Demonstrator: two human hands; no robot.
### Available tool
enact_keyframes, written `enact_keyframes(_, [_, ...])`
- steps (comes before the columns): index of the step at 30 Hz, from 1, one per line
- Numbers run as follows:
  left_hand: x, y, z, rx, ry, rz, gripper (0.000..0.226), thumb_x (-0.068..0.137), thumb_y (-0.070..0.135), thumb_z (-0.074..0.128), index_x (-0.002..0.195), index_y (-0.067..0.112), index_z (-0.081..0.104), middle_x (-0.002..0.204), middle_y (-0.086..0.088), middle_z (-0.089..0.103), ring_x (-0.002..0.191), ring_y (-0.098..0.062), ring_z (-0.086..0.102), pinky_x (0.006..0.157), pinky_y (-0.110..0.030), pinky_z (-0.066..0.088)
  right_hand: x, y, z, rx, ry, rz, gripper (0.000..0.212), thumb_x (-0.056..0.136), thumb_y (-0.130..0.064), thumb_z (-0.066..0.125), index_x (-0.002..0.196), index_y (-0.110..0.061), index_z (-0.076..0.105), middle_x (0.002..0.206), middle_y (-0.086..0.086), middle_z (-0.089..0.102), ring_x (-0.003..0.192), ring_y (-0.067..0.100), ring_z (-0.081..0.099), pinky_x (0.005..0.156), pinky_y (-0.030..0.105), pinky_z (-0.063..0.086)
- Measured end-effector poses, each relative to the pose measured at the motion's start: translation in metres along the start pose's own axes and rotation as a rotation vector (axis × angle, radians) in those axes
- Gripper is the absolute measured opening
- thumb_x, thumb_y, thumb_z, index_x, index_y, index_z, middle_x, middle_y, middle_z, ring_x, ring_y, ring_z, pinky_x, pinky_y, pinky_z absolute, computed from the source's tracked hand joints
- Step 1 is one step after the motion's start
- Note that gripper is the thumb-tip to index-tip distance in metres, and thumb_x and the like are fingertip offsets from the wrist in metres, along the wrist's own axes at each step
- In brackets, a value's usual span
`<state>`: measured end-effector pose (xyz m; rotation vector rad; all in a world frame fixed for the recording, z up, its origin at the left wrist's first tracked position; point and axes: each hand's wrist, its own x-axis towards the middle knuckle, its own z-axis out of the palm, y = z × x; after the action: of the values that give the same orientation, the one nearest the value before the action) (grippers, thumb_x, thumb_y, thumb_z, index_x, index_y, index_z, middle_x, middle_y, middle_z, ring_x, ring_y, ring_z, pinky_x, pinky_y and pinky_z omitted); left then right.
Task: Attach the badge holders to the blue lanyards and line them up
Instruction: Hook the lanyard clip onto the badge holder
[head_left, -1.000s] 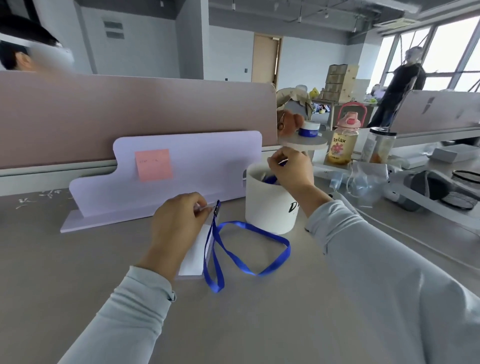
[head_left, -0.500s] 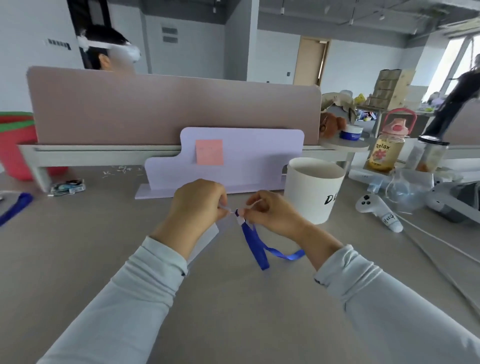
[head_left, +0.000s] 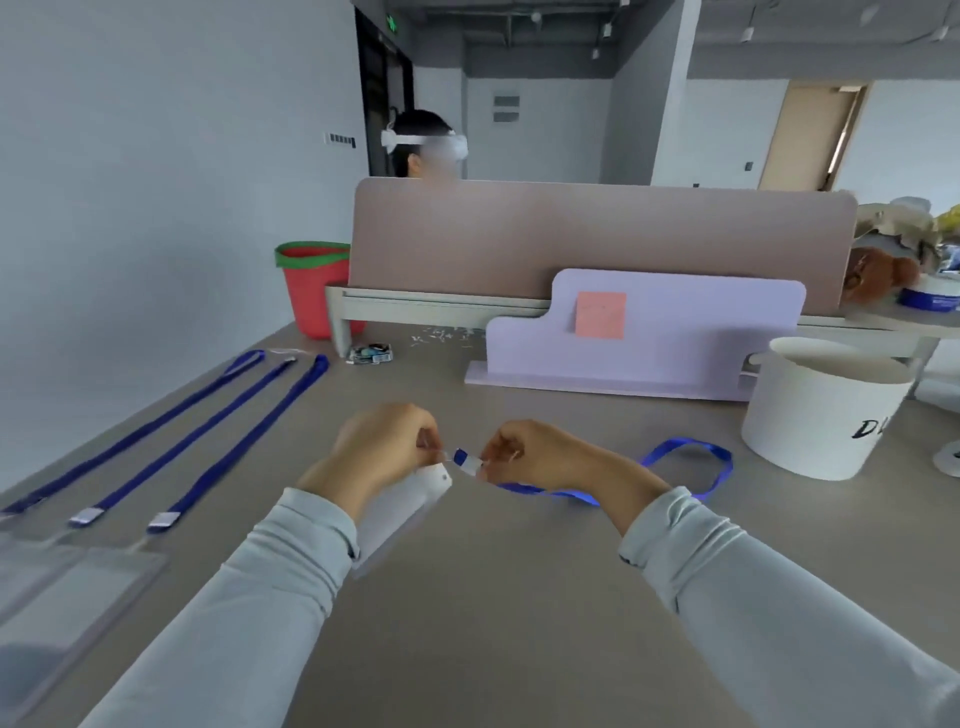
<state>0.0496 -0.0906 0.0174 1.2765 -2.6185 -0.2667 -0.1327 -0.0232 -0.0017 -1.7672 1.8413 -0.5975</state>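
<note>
Joint between left hand (head_left: 387, 449) and right hand (head_left: 530, 454) is hard to read: the fingertips cover the clip, so I cannot tell whether it is attached. Holder (head_left: 400, 512) is half hidden under the left wrist, and the left thumb and finger pinch its top tab. Right hand pinches the white end of the lanyard (head_left: 691, 470), whose loop lies on the desk (head_left: 519, 623) toward 3 o'clock.

At 8 o'clock, clear holders (head_left: 67, 587) are blurred and cut by the frame edge. Three lanyards (head_left: 208, 431) lie straight, side by side, at 9–10 o'clock. Tub (head_left: 821, 421) sits at 3 o'clock, cut at the right edge; purple stand (head_left: 649, 332) at 1 o'clock.

Versus 0.5 s ago — view has swung left, the row is newly in frame, and the loop now trails right rather than below the hands.
</note>
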Motion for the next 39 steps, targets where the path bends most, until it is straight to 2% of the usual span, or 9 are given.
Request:
enact_keyframes(5, [-0.030,-0.054,-0.009,-0.120,-0.050,-0.129,0.010,0.084,0.031,0.065,0.091,0.024,0.065,0.091,0.005,0.064,0.085,-0.012,0.060,0.076,-0.030,0.049,0.031,-0.030,0.035,-0.104,-0.153,-0.089,0.016,0.083,-0.007,0.061,0.099,-0.008,0.064,0.087,0.004,0.068,0.074,0.011,0.055,0.068,0.020,0.041])
enact_keyframes(8, [-0.055,-0.078,-0.015,-0.207,-0.159,-0.169,0.015,0.087,0.026,0.062,0.100,0.019,0.063,0.087,0.005,0.064,0.078,-0.006,0.059,0.070,-0.022,0.042,0.049,-0.046,0.048,-0.080,-0.250,-0.139,0.014,0.091,-0.005,0.049,0.089,-0.011,0.061,0.083,0.005,0.067,0.078,0.013,0.061,0.074,0.021,0.044])
enact_keyframes(12, [-0.084,-0.104,-0.014,-0.178,-0.229,-0.231,0.016,0.089,0.026,0.060,0.103,0.020,0.062,0.086,0.009,0.061,0.075,0.000,0.055,0.064,-0.013,0.039,0.064,-0.069,0.067,-0.061,-0.353,-0.225,0.017,0.096,-0.014,0.045,0.090,-0.009,0.060,0.066,-0.004,0.059,0.062,0.007,0.056,0.065,0.012,0.044])
enact_keyframes(17, [-0.107,-0.127,-0.002,-0.153,-0.220,-0.330,0.013,0.084,0.029,0.065,0.097,0.025,0.066,0.095,0.009,0.065,0.090,-0.006,0.061,0.085,-0.023,0.050,0.086,-0.083,0.094,-0.169,-0.386,-0.285,0.026,0.094,-0.030,0.048,0.073,-0.022,0.059,0.063,-0.006,0.054,0.059,0.007,0.044,0.065,0.022,0.035])
enact_keyframes(19, [-0.115,-0.131,-0.002,-0.144,-0.203,-0.370,0.015,0.082,0.031,0.067,0.096,0.025,0.068,0.100,0.007,0.065,0.096,-0.011,0.061,0.092,-0.028,0.048,0.091,-0.090,0.105,-0.177,-0.390,-0.295,0.027,0.095,-0.033,0.047,0.080,-0.016,0.062,0.062,-0.006,0.053,0.058,0.008,0.043,0.063,0.023,0.034])
enact_keyframes(23, [-0.125,-0.134,-0.008,-0.116,-0.123,-0.379,0.039,0.082,0.034,0.067,0.118,0.024,0.059,0.119,0.006,0.053,0.110,-0.012,0.051,0.095,-0.026,0.040,0.097,-0.106,0.119,-0.136,-0.400,-0.329,0.036,0.095,-0.034,0.047,0.090,-0.001,0.062,0.059,-0.002,0.049,0.059,0.011,0.045,0.064,0.026,0.036])
enact_keyframes(28, [-0.109,-0.128,-0.004,-0.357,-0.051,-0.386,0.055,0.089,0.031,0.058,0.139,0.019,0.037,0.130,0.002,0.055,0.109,-0.010,0.055,0.090,-0.023,0.044,0.102,-0.115,0.121,-0.036,-0.367,-0.391,0.034,0.095,-0.035,0.048,0.066,-0.017,0.052,0.063,0.000,0.050,0.057,0.011,0.044,0.064,0.026,0.038])
enact_keyframes(32, [-0.094,-0.122,0.003,-0.576,-0.123,-0.423,0.049,0.091,0.026,0.056,0.135,0.013,0.040,0.119,-0.005,0.060,0.085,-0.006,0.061,0.076,-0.019,0.048,0.106,-0.108,0.116,0.040,-0.316,-0.382,0.027,0.095,-0.037,0.046,0.073,-0.024,0.056,0.075,0.007,0.061,0.063,0.012,0.051,0.068,0.028,0.043])
enact_keyframes(39, [-0.077,-0.125,0.000,-0.467,-0.208,-0.397,0.024,0.093,0.014,0.046,0.110,0.012,0.062,0.084,0.002,0.060,0.071,-0.006,0.054,0.067,-0.016,0.043,0.110,-0.082,0.087,0.081,-0.331,-0.353,0.021,0.081,-0.035,0.068,0.082,-0.014,0.064,0.066,0.001,0.060,0.058,0.006,0.051,0.058,0.018,0.040])
